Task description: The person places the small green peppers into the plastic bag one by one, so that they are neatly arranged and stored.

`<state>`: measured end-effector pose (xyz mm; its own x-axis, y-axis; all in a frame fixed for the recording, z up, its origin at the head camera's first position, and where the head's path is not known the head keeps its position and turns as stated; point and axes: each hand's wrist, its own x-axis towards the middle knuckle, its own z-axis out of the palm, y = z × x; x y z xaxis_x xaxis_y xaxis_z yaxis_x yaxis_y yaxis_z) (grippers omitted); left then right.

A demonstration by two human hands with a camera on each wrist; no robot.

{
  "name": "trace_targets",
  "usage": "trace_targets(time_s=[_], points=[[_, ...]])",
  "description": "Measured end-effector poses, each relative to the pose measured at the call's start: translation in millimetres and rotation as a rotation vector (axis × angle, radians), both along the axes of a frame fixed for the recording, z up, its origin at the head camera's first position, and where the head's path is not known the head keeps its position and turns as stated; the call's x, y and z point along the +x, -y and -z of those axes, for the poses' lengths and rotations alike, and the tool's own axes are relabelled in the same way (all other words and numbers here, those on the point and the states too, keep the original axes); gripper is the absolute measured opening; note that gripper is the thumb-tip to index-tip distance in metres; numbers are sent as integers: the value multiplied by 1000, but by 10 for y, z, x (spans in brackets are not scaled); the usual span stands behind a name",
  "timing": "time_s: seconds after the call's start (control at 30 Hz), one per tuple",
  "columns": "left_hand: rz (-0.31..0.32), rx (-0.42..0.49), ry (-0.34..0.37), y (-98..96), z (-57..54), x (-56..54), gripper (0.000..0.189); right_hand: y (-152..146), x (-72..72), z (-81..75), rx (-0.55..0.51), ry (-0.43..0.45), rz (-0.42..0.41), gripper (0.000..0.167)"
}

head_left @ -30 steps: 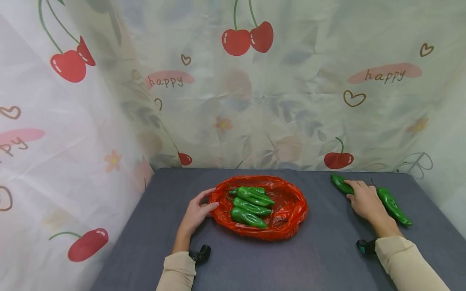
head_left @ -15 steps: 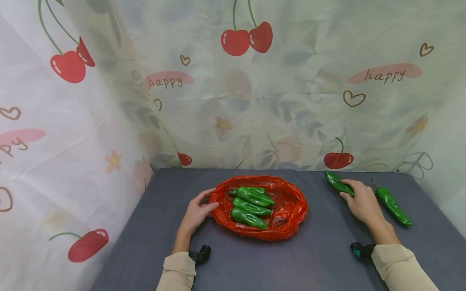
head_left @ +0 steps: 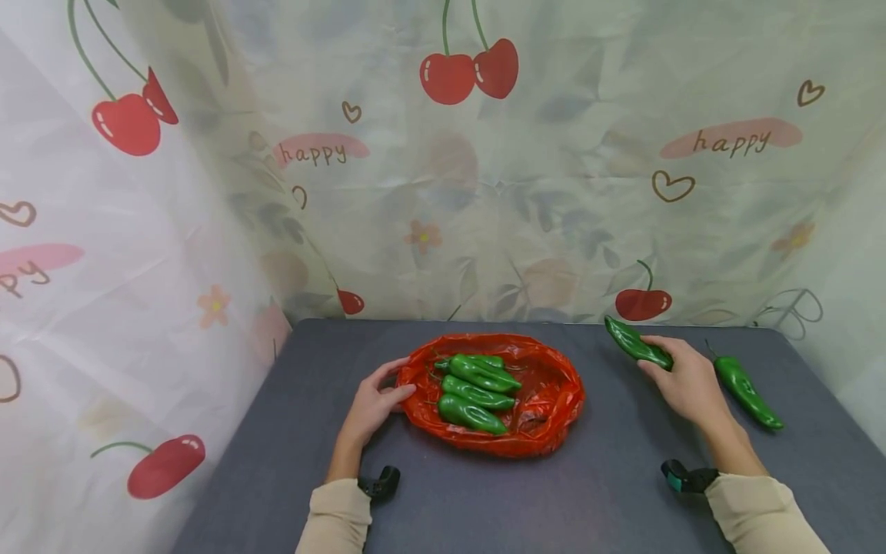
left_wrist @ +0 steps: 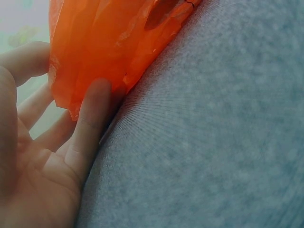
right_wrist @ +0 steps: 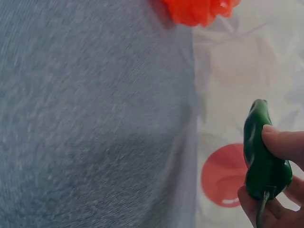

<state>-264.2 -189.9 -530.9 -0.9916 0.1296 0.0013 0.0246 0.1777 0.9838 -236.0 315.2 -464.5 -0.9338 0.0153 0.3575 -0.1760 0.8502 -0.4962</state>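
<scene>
A red plastic bag (head_left: 561, 431) lies with its mouth spread wide, several green chili peppers (head_left: 477, 392) side by side inside. My left hand (head_left: 374, 408) holds the bag's left end, thumb at the rim and fingers around its outer side; the left wrist view shows the fingers against the orange-red plastic (left_wrist: 104, 42). At the right, my right hand (head_left: 692, 385) grips one green chili pepper (head_left: 630, 338) between thumb and fingers. In the right wrist view this chili pepper (right_wrist: 261, 161) has its stem pointing down, near the palm.
Another green chili pepper (head_left: 747, 392) lies on the grey-covered table (head_left: 540, 508), just right of my right hand. A cherry-patterned curtain (head_left: 512, 192) hangs behind the table and along its left side. Each wrist wears a dark band (head_left: 685, 477).
My right hand has drawn the gripped chili pepper leftward and raised it off the table. The left hand and the bag stay in place.
</scene>
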Motion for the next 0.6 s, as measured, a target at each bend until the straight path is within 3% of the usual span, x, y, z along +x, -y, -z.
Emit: trace_targets(time_s=[0.4, 0.6], points=[[4, -11, -2, -4, -20, 11, 54, 179, 107, -236, -35, -23, -61, 46], [1, -11, -2, -13, -24, 16, 54, 283, 165, -342, -30, -82, -100, 45]])
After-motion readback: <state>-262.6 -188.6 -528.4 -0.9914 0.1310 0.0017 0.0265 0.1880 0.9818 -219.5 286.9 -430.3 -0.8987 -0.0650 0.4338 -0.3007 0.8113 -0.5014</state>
